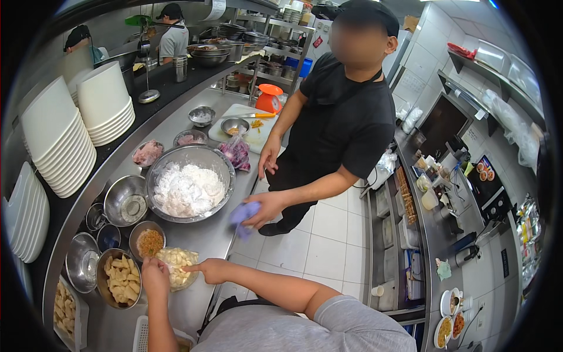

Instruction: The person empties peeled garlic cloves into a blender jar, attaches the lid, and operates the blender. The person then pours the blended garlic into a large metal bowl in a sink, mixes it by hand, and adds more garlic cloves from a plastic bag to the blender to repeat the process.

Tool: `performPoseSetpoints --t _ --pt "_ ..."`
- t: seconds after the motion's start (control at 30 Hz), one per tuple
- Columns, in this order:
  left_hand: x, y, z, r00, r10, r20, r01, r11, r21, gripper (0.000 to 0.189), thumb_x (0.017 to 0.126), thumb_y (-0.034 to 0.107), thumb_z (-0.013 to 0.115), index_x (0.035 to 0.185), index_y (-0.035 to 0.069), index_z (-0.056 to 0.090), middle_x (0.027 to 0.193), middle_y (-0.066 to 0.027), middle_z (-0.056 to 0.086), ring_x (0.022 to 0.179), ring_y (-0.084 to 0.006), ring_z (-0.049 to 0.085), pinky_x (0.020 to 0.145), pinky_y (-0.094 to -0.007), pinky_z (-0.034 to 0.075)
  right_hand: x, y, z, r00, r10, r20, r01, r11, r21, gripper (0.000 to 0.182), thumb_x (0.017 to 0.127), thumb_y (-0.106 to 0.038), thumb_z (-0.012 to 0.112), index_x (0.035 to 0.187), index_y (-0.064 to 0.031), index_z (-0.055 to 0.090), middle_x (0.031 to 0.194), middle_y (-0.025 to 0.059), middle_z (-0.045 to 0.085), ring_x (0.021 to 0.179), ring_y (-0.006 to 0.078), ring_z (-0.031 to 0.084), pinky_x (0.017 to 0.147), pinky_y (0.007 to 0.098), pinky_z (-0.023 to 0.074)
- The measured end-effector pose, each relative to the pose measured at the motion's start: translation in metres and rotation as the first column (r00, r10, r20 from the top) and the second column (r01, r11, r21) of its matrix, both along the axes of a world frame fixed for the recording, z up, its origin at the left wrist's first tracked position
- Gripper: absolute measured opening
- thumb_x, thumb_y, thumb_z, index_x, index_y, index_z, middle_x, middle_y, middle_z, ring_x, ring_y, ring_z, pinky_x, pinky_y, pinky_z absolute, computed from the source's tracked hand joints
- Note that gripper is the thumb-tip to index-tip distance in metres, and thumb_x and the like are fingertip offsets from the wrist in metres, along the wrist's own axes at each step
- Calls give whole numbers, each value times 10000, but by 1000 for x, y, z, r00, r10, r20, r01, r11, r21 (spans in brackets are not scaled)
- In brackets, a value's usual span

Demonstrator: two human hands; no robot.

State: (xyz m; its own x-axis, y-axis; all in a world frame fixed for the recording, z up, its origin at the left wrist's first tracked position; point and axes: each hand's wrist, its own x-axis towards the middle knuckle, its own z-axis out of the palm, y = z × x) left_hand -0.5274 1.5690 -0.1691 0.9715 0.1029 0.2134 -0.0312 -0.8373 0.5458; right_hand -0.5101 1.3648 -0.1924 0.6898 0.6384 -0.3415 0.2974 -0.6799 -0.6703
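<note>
A clear plastic bag of peeled garlic cloves (179, 264) lies on the steel counter before me. My left hand (156, 275) pinches the bag's left edge, though its fingertips are partly hidden. From the other side my right hand (212, 270) points its index finger onto the bag, its remaining fingers curled and holding nothing. Just beyond my left hand sits a metal bowl of orange-brown minced seasoning (149, 242). Left of that hand stands a metal bowl of pale yellow chunks (118, 278). Farther back is a large steel bowl heaped with white powder (189, 189).
A co-worker in black (352, 114) stands across the counter corner, holding a purple cloth (244, 216). White bowls (66, 141) are stacked on the left ledge. A knife (253, 115) rests on a white cutting board (259, 141). A white perforated basket (141, 332) is close to me.
</note>
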Motion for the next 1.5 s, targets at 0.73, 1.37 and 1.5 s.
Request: performPoseSetpoints --t 0.73,1.37,1.5 --pt "3 -5 -6 1000 12 -24 -9 991 137 107 693 71 623 767 15 569 942 -146 535 891 -324 544 743 -427 442 -7 -6 26 998 37 58 -33 997 -64 772 636 14 480 1327 -326 422 802 207 611 745 327 598 697 405 468" --pt "7 -38 11 953 198 -230 -116 938 326 229 667 121 717 847 30 609 1174 -119 472 1086 -301 442 887 -455 356 -84 -310 -269 986 -103 -133 22 863 -505 284 711 -174 515 920 -91 688 972 166 640 913 328 602 802 415 476" --pt "11 -48 4 921 272 -278 -131 890 437 252 636 111 717 853 28 618 1191 -117 463 1097 -298 434 893 -462 351 -100 -370 -294 918 -219 -329 -51 761 -647 255 740 -136 492 882 -70 693 1022 191 625 957 320 599 818 402 474"
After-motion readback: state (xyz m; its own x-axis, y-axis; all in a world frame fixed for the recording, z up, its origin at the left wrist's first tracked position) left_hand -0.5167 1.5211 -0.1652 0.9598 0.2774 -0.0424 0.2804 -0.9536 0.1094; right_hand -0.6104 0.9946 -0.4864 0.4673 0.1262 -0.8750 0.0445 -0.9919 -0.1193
